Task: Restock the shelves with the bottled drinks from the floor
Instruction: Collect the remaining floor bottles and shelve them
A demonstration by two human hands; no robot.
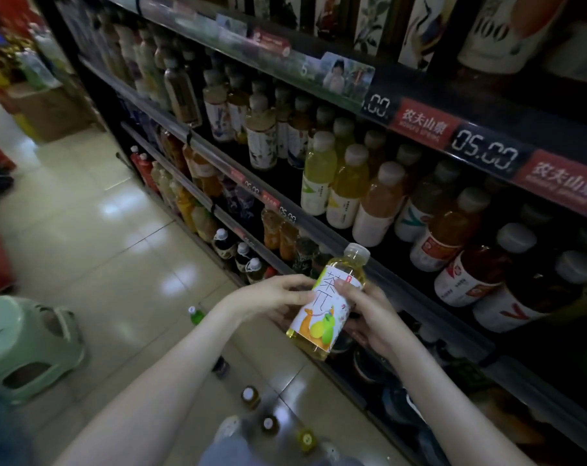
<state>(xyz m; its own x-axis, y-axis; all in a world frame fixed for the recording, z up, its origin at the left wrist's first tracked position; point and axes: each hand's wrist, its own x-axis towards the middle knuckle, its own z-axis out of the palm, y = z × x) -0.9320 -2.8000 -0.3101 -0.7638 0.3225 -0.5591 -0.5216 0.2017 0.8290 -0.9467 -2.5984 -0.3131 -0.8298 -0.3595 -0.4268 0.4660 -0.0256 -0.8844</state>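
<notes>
Glossy cream tiled floor point(93, 230); dark shop shelves point(322, 227). Our left hand point(272, 295) and right hand point(374, 314) both grasp the yellow clear-capped tea bottle point(329, 301), tilted before the shelves. Loose bottles point(251, 396) stand on the floor.

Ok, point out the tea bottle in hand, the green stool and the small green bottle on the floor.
tea bottle point(324, 307): head view, middle of its white label.
green stool point(16, 331): head view, its seat top.
small green bottle point(196, 317): head view, its body under the white cap.
</notes>
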